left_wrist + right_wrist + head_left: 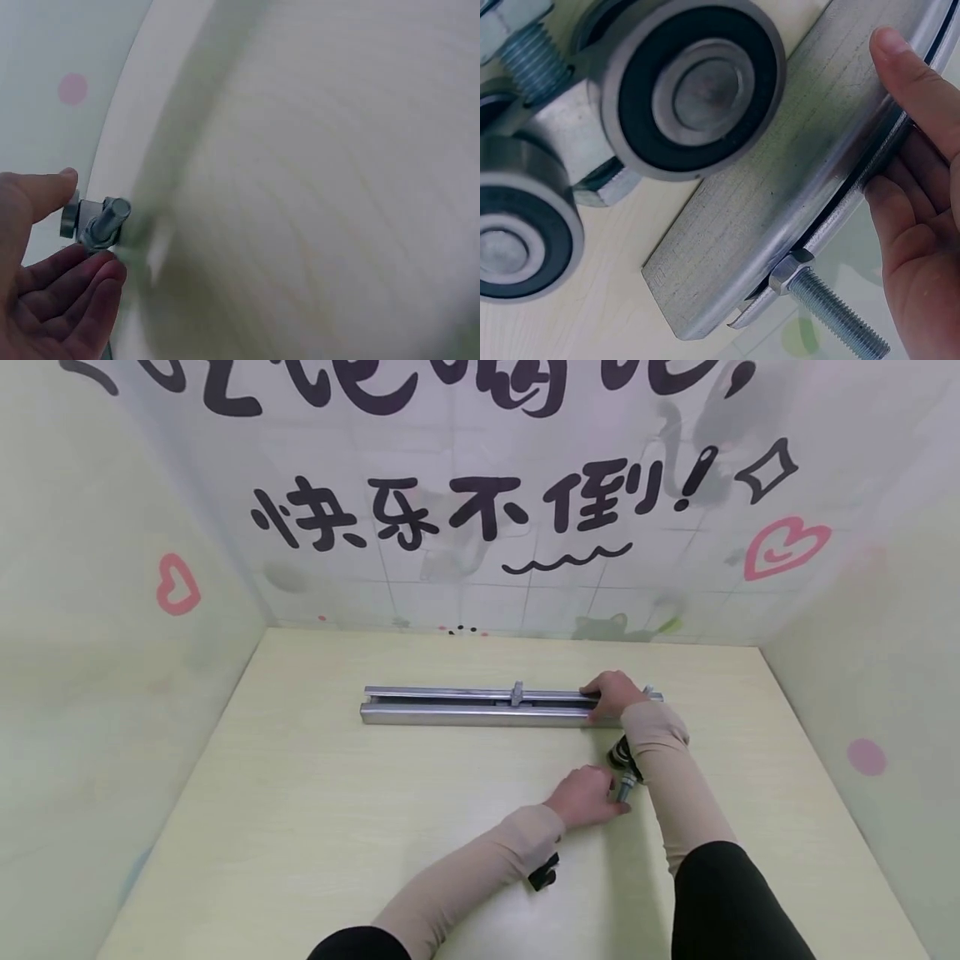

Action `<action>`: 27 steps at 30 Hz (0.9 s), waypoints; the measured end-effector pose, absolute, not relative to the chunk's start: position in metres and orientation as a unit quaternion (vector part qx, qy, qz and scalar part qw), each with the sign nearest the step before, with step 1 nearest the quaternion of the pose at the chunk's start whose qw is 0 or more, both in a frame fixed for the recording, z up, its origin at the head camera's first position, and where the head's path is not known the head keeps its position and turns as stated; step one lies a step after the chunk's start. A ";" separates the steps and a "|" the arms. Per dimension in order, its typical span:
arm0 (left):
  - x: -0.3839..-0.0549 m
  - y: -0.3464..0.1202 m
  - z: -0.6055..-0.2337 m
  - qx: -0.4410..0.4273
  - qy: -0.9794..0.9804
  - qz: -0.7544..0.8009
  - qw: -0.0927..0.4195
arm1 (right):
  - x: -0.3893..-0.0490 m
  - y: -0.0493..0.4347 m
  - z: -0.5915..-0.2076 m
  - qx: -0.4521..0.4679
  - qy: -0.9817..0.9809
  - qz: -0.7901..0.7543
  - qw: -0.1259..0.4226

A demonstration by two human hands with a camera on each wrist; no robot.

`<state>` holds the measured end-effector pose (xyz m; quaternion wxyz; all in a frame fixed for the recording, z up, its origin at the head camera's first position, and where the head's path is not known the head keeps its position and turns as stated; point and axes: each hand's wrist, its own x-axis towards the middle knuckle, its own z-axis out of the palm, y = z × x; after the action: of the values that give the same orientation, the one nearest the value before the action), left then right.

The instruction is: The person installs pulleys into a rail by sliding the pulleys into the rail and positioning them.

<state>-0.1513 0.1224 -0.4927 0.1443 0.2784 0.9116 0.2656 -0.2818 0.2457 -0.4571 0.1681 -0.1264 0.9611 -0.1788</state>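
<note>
A long steel channel rail lies across the table, its slot running lengthwise. My right hand grips it near its right end; in the right wrist view the thumb lies over one lip and the fingers curl at the slot. A threaded bolt with a nut stands out of the slot close to the rail's end. Below the rail, my left hand holds a roller trolley between thumb and fingers. Its round bearings loom large in the right wrist view, a bolt projecting from its body.
Another upright fitting sits in the rail's slot near the middle. A small black object shows beside the left sleeve. Walls with printed lettering and hearts enclose the pale table at the back and both sides.
</note>
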 end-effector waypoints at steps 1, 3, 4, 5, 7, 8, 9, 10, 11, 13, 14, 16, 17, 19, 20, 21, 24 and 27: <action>-0.150 0.124 -0.494 0.269 0.914 0.267 0.142 | -0.282 0.246 -0.458 -0.128 0.961 -0.179 0.167; -0.147 0.127 -0.498 0.252 0.920 0.267 0.135 | -0.282 0.246 -0.459 -0.131 0.961 -0.179 0.164; -0.146 0.128 -0.500 0.249 0.922 0.267 0.131 | -0.282 0.246 -0.459 -0.133 0.961 -0.179 0.164; -0.146 0.128 -0.501 0.252 0.923 0.265 0.123 | -0.282 0.245 -0.460 -0.133 0.961 -0.179 0.164; -0.145 0.128 -0.502 0.264 0.924 0.258 0.105 | -0.283 0.244 -0.460 -0.135 0.961 -0.179 0.163; -0.145 0.127 -0.502 0.272 0.924 0.253 0.096 | -0.283 0.244 -0.460 -0.138 0.961 -0.178 0.161; -0.145 0.127 -0.502 0.280 0.924 0.246 0.089 | -0.284 0.244 -0.459 -0.139 0.961 -0.177 0.161; -0.145 0.127 -0.500 0.287 0.923 0.242 0.083 | -0.284 0.243 -0.460 -0.140 0.961 -0.177 0.160; -0.145 0.127 -0.499 0.290 0.924 0.237 0.079 | -0.285 0.243 -0.460 -0.140 0.961 -0.178 0.159; -0.145 0.127 -0.497 0.292 0.925 0.230 0.080 | -0.286 0.243 -0.462 -0.143 0.961 -0.178 0.158; -0.145 0.128 -0.496 0.293 0.925 0.226 0.082 | -0.286 0.244 -0.462 -0.143 0.960 -0.179 0.159; -0.146 0.128 -0.494 0.294 0.926 0.220 0.087 | -0.286 0.245 -0.462 -0.141 0.960 -0.182 0.161; -0.146 0.129 -0.494 0.294 0.927 0.217 0.089 | -0.286 0.245 -0.463 -0.141 0.960 -0.183 0.161; -0.147 0.128 -0.494 0.293 0.928 0.212 0.092 | -0.286 0.246 -0.462 -0.139 0.960 -0.183 0.162; -0.148 0.128 -0.494 0.291 0.928 0.213 0.093 | -0.286 0.246 -0.461 -0.137 0.960 -0.183 0.163; -0.149 0.127 -0.495 0.289 0.928 0.215 0.093 | -0.286 0.247 -0.461 -0.136 0.960 -0.182 0.163; -0.153 0.123 -0.498 0.281 0.928 0.223 0.099 | -0.284 0.247 -0.459 -0.134 0.961 -0.182 0.160; -0.157 0.119 -0.498 0.276 0.925 0.235 0.111 | -0.283 0.248 -0.457 -0.133 0.961 -0.186 0.158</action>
<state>-0.1575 0.1185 -0.4979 0.1108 0.2756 0.9254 0.2353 -0.2831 0.2477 -0.4569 0.1578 -0.1331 0.9607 -0.1855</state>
